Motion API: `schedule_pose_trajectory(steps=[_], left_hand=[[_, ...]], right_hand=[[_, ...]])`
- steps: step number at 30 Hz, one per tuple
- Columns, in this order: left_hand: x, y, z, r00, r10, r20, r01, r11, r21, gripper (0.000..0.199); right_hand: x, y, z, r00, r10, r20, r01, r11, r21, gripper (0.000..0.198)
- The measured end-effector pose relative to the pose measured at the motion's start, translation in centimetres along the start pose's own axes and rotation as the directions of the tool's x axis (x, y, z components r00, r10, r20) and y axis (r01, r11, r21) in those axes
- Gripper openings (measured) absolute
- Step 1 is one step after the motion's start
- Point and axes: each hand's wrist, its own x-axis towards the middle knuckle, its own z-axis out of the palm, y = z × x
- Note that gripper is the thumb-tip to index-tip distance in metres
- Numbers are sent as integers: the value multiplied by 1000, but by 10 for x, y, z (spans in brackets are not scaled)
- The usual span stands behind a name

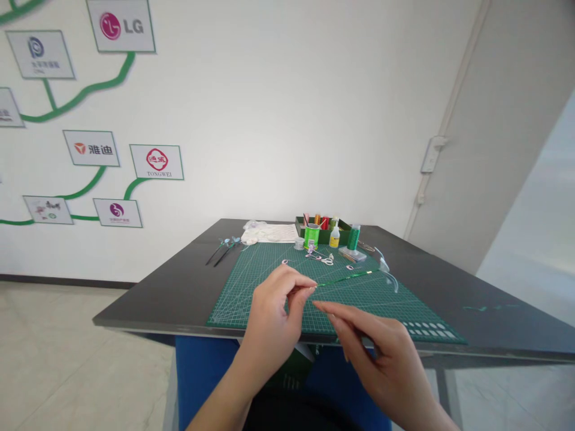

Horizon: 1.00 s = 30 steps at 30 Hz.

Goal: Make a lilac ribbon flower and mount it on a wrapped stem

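My left hand (276, 305) is closed in a pinch, thumb against index finger, on one end of a thin shiny green strand (344, 279). The strand runs off to the right above the green cutting mat (251, 287), toward a clear, curved piece (393, 281) at the mat's right side. Just below and right of those fingertips is my right hand (381, 353), its thumb and fingers drawn together. Whatever may be between them is too small to make out. White-handled scissors (327, 260) lie on the mat beyond my hands.
At the back stand a green can (311, 237), a small glue bottle (334, 235), a green spool (354, 237) and a dark green box (344, 232) of thread spools. White material (274, 232) lies back left, near two dark-stemmed pieces (227, 250). Green scraps (483, 308) lie on the dark table at right.
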Motion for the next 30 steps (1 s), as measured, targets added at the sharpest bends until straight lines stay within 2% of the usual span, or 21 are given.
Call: schedule_pose_trajectory(steps=[8,12,15,19,23,26,30], left_hand=[[-2,4,1,997,66,32,-68,995,74,19],[-3,5,3,995,89,54,-94,990,100,19],[-4,7,4,991,117,69,-123,987,104,19],[-6,10,3,988,135,81,-142,986,83,20],[-6,13,0,989,126,79,-130,990,51,21],[-4,14,-2,993,101,58,-103,995,17,20],[-2,10,-5,999,38,14,-37,997,-62,18]], right_hand=[[10,-30,-40,984,-60,165,64,998,-17,31],[34,-44,-61,979,-99,181,102,995,-10,29],[63,-44,-71,980,-83,183,82,997,12,28],[103,-24,-73,970,-4,243,-18,996,88,26],[131,13,-64,930,68,360,-131,979,154,31],[136,45,-52,882,113,457,-204,967,154,35],[117,86,-34,776,194,601,-315,944,102,42]])
